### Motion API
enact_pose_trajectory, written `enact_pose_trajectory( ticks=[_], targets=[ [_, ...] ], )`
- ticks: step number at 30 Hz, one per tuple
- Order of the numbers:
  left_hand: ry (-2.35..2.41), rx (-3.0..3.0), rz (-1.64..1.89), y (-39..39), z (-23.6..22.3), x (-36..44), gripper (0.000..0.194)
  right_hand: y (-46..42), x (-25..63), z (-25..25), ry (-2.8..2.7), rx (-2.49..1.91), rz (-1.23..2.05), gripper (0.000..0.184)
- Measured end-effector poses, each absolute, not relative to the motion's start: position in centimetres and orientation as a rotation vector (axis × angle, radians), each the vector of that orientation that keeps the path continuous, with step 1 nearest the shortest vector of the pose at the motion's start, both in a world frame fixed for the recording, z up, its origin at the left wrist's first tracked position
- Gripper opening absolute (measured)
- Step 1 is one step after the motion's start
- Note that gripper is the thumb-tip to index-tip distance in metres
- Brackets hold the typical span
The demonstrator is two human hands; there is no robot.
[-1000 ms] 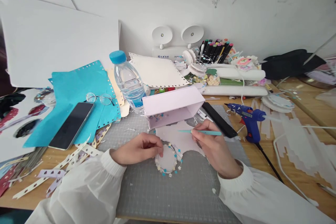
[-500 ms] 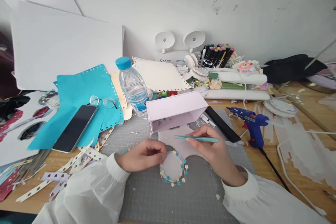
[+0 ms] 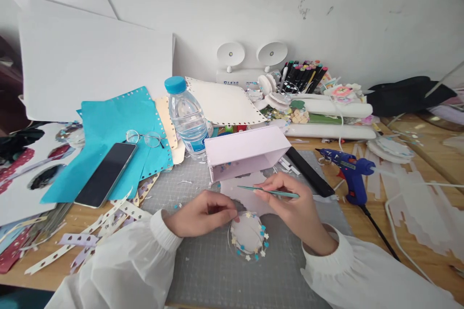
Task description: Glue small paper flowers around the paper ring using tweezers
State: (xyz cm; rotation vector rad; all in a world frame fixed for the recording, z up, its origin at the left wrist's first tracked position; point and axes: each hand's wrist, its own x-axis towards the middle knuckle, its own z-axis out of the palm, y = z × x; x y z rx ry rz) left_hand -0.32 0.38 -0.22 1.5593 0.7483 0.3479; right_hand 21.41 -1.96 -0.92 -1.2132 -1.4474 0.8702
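Observation:
My left hand (image 3: 205, 213) pinches the upper left edge of a round white paper disc (image 3: 248, 234) ringed with thin wire and small blue and cream paper shapes. In my right hand (image 3: 290, 203) is a pair of teal tweezers (image 3: 270, 190), lying nearly level with the tips pointing left. I cannot make out whether the tips hold anything. Behind the disc lies a pale cut-out sheet (image 3: 250, 195) with curved notches in its edge. A pale lilac open paper box (image 3: 246, 147) stands just beyond that sheet.
A grey cutting mat (image 3: 217, 275) covers the middle of the wooden table. To the left are a phone (image 3: 106, 174), glasses (image 3: 152, 140) and punched paper strips (image 3: 78, 239); a water bottle (image 3: 188, 123) stands behind. On the right lies a blue glue gun (image 3: 350, 169) with a trailing cord.
The disc and my left hand have shifted slightly right and down. The tweezers have turned a little in my right hand and appear narrower. The whole view has also shifted slightly.

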Motion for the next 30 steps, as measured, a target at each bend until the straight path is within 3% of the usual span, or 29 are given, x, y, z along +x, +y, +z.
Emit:
enact_pose_trajectory(
  ticks=[16,30],
  targets=[
    [1.103,1.619,0.675,0.7,0.6,-0.8,0.041,-1.7,20.7,-2.6,-1.725,-1.128,0.811,0.011],
    [1.095,1.649,0.705,0.7,0.3,-0.8,0.039,-2.1,21.1,-1.9,-1.618,-1.139,0.883,0.014]
  ],
)
